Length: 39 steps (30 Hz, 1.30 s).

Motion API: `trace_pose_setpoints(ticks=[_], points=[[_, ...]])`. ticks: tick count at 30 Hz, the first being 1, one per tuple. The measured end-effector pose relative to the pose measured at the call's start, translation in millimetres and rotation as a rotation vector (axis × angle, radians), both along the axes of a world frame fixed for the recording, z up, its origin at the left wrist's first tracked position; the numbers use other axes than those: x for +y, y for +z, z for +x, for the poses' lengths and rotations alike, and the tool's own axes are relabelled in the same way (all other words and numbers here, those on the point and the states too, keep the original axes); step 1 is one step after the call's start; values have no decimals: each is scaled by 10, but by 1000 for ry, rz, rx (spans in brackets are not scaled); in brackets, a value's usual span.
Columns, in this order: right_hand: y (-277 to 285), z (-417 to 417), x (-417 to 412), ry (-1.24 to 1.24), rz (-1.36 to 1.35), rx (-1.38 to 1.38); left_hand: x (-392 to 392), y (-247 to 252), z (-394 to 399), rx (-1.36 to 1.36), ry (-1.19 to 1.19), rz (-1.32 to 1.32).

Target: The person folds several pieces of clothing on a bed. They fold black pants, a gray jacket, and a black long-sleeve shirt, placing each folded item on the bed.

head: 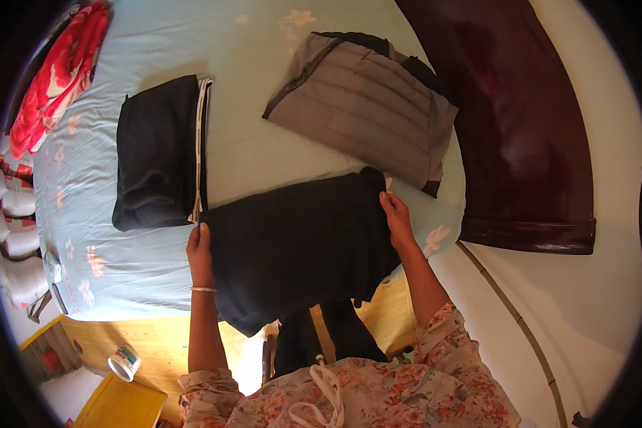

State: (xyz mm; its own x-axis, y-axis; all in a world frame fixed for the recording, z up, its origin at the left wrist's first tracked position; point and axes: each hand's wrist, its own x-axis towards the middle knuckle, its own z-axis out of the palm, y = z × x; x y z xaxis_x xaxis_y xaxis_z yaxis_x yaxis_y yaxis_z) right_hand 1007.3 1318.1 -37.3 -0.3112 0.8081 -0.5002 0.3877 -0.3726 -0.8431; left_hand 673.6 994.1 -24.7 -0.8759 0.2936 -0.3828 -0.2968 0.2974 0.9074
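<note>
Between my two hands a folded black cloth garment [299, 241] is held out over the near edge of the bed, its lower part hanging past that edge. My left hand [199, 249] pinches its left side, thumb on top. At the upper right side, my right hand [397, 216] grips it between thumb and fingers. A folded black garment with a striped white edge [158, 155] lies flat on the bed, close to my left fingertips. Farther back at the right rests a grey garment with black trim [369, 107], loosely spread.
A pale blue floral sheet [235, 144] covers the bed. The dark glossy wooden headboard [513, 134] borders it at the right. A red blanket [64, 80] is at the far left, above white bundles [21, 235]. A white bucket [124, 364] stands on the wooden floor near a yellow box [115, 404].
</note>
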Motion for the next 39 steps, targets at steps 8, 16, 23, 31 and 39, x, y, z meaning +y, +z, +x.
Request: trace_pose_setpoints(ticks=[8,16,23,31,39], points=[[-29,-695,591,264,401,-285,265,-35,-428,129,-62,-278],[606,-72,286,-522,109,234,-285,478,321,250,257,209],[160,-335,282,-218,177,50,-52,-167,-128,345,26,-105],[200,454,-544,55,194,-125,-433,362,810,840,-175,-643],[357,497,-703,57,255,-95,-513,193,901,638,-361,-685]])
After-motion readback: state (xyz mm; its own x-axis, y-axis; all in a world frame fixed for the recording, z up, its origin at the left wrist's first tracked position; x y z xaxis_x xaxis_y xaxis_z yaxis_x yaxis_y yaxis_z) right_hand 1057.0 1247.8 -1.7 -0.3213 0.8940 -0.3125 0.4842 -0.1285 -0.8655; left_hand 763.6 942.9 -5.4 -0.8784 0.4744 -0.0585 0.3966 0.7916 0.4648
